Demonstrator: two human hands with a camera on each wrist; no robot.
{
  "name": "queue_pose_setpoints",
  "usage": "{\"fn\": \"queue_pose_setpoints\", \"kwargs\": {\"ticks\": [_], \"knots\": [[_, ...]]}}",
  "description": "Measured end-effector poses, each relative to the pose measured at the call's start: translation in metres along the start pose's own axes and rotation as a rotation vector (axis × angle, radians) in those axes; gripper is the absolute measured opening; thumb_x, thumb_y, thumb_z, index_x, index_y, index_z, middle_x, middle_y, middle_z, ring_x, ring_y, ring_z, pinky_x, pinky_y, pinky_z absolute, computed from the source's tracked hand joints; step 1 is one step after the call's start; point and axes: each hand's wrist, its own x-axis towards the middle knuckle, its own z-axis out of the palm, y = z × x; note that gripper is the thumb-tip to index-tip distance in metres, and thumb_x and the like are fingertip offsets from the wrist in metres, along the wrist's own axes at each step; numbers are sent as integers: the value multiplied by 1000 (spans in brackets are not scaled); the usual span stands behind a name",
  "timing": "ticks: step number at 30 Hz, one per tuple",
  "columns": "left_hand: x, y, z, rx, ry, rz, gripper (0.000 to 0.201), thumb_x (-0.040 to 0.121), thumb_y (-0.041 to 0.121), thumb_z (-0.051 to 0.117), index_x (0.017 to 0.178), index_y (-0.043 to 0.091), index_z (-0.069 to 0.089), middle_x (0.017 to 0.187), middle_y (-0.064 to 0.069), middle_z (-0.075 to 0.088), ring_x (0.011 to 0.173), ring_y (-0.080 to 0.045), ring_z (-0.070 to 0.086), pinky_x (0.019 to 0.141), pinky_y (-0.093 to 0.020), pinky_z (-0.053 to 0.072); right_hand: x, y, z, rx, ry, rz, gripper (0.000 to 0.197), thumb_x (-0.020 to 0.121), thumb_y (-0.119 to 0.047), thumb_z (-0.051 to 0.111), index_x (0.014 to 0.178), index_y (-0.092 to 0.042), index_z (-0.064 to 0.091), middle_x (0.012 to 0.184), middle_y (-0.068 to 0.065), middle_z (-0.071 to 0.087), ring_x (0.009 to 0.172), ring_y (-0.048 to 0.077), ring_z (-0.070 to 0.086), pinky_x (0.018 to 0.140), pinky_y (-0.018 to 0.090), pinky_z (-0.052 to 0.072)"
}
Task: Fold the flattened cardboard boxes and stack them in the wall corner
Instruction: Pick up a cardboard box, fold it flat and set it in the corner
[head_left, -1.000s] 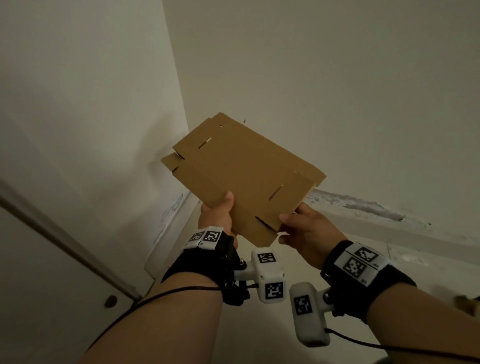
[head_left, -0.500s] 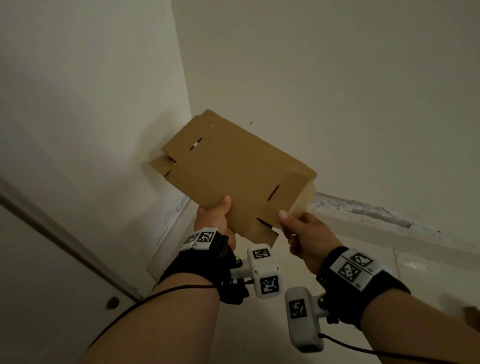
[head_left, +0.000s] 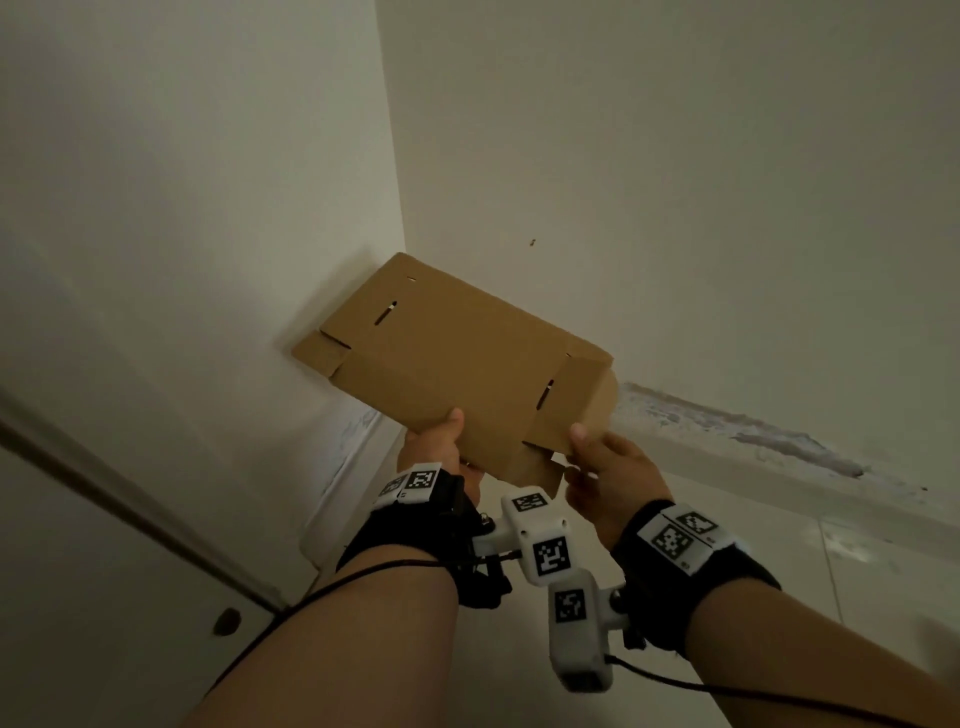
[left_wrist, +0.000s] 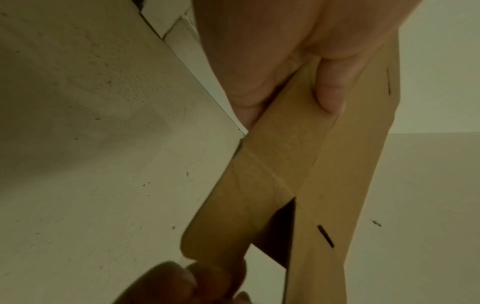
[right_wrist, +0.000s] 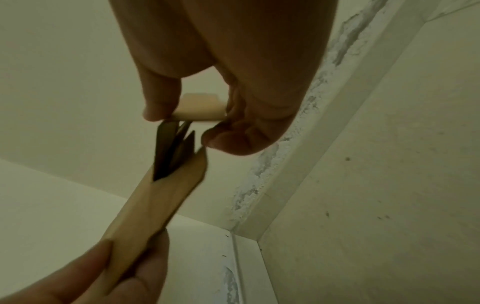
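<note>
A brown, mostly flat cardboard box blank (head_left: 452, 364) with slots and side flaps is held up in the air in front of the wall corner (head_left: 400, 228). My left hand (head_left: 434, 441) grips its near edge, thumb on top; the left wrist view shows the thumb (left_wrist: 330, 92) pressing the cardboard (left_wrist: 337, 185). My right hand (head_left: 597, 457) pinches the right end flap (head_left: 587, 400), which is bent downward. In the right wrist view, thumb and fingers (right_wrist: 161, 98) pinch that flap (right_wrist: 200, 109), and the cardboard edge (right_wrist: 155, 201) runs toward my left hand (right_wrist: 109, 273).
Two pale walls meet at the corner behind the box. A white baseboard (head_left: 779, 467) with chipped paint runs along the right wall, and pale floor tiles (head_left: 857, 571) lie below. A door or cabinet panel with a small round knob (head_left: 226, 621) stands at the lower left.
The box has come nearer the wall corner. Its right end flap, flat a second ago, has been bent downward by my right hand. Both hands have kept their hold.
</note>
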Motion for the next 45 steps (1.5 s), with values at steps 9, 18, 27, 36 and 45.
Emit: {"fn": "queue_pose_setpoints", "kwargs": {"ticks": [9,18,27,36,45], "knots": [[46,-28,2,46,14,-62,57,81,16,64,134,19,44,121,-12,57,92,-31,59,79,-45,50,37,38,18,-274,-43,45,34,91,-24,56,115,0,56,93,16,64,54,9,65,34,10,42],[103,-45,-24,376,93,-227,26,89,21,54,110,7,57,106,-13,61,85,-23,61,87,-42,51,115,99,7,-61,94,202,16,92,-16,53,107,-13,52,86,10,56,68,23,55,58,32,47],[157,-61,-53,555,145,-247,17,92,13,45,75,13,49,73,-4,50,65,-15,48,63,-28,39,184,152,3,-170,100,327,5,91,-19,54,93,-15,52,80,10,54,63,22,52,54,31,44],[190,-74,-68,640,129,-264,26,92,13,45,66,16,46,69,-3,45,61,-16,44,59,-27,35,229,186,3,-379,67,388,22,90,-11,55,111,-11,49,80,11,55,61,22,51,54,31,45],[187,-82,-65,646,146,-262,39,91,16,48,129,9,49,92,-7,58,90,-23,56,77,-34,44,237,195,-16,-419,128,473,75,87,1,55,147,-23,16,132,23,49,85,28,53,60,31,46]]}}
